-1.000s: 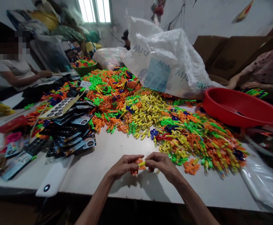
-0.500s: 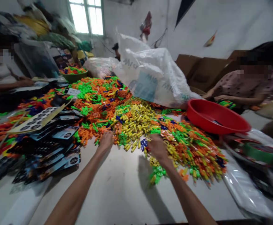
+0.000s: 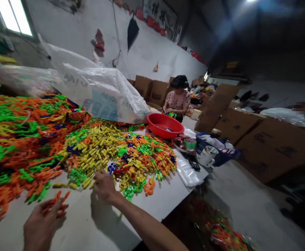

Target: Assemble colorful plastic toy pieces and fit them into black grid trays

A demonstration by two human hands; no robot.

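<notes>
My left hand (image 3: 40,223) is low at the left, closed round a few small orange plastic pieces (image 3: 60,205) just above the white table. At the near edge of a heap of small yellow plastic pieces (image 3: 97,143) is my right hand (image 3: 104,186), its fingers bent and drawn together. Whatever they pinch is hidden. Dark blue pieces (image 3: 112,169) lie right beside it. Orange and green pieces (image 3: 8,150) spread in a large pile to the left. Clear-wrapped mixed bundles (image 3: 147,153) lie to the right of the yellow heap.
A big translucent sack (image 3: 102,90) stands behind the piles. Right of it are a red basin (image 3: 165,125), tape rolls (image 3: 190,143), clear plastic bags (image 3: 189,172), a white mug (image 3: 207,156) and a blue basket (image 3: 225,151). A co-worker (image 3: 177,99) sits beyond. Cardboard boxes (image 3: 280,146) stand at right.
The view has swung to the right. My left hand has come back from the pile and now holds orange pieces. My right hand stays by the yellow heap.
</notes>
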